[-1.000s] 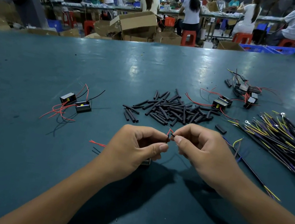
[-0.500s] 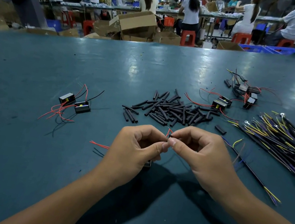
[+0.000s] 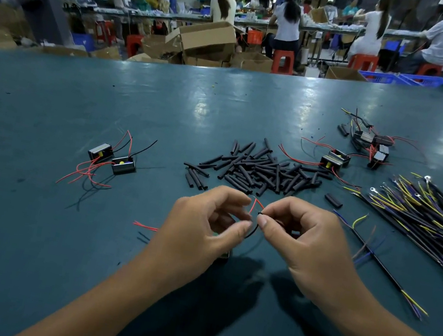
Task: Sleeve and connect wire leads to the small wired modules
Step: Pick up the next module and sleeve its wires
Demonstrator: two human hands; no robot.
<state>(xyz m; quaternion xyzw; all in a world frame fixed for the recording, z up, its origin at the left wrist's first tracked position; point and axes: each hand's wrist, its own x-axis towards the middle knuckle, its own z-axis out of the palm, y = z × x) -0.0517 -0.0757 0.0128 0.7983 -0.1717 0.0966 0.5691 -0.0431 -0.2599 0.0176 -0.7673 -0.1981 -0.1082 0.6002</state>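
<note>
Left hand (image 3: 204, 224) pinches red lead (image 3: 254, 205); right hand (image 3: 305, 241) pinches black lead (image 3: 253, 231).

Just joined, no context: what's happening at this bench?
A person is doing hand assembly at a teal table. Both hands meet over its middle: the left hand and the right hand pinch thin red and black wire leads between their fingertips. Beyond them lies a pile of black sleeve pieces. Two small wired modules sit to the left, more modules far right, beside a bundle of yellow and purple wires.
</note>
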